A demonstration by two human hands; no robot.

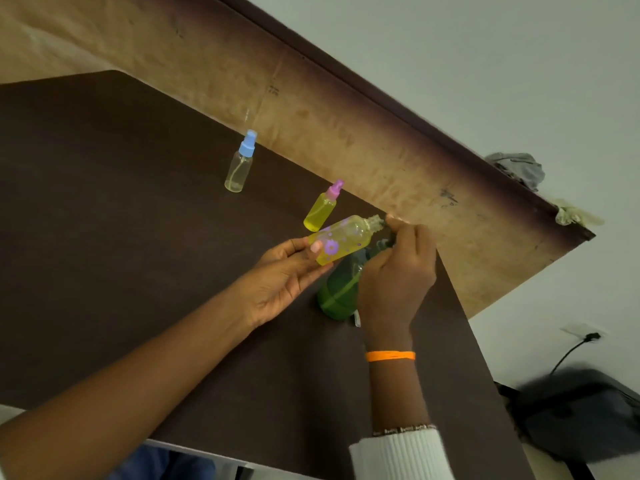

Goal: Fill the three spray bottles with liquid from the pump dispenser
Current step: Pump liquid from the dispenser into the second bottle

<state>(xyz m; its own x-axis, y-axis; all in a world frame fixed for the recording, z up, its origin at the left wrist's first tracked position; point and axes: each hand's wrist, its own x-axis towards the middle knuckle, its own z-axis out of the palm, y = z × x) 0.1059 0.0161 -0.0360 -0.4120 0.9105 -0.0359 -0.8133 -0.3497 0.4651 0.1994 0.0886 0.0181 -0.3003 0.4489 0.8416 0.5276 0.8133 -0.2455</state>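
Flowered spray bottle (341, 240), uncapped, tilts in left hand (284, 277); right hand (396, 271) grips green pump dispenser (341, 289).

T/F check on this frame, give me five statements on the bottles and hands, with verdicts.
1. The left hand holds the flower-print bottle tilted, with no cap on its neck. True.
2. The blue-capped bottle is full of yellow liquid. False: it looks almost empty, only a trace at the bottom.
3. The pink-capped bottle stands capped on the table and holds yellow liquid. True.
4. The right hand rests flat on the table. False: it is on top of the green pump dispenser.
5. The blue-capped bottle touches the pink-capped one. False: they stand apart.
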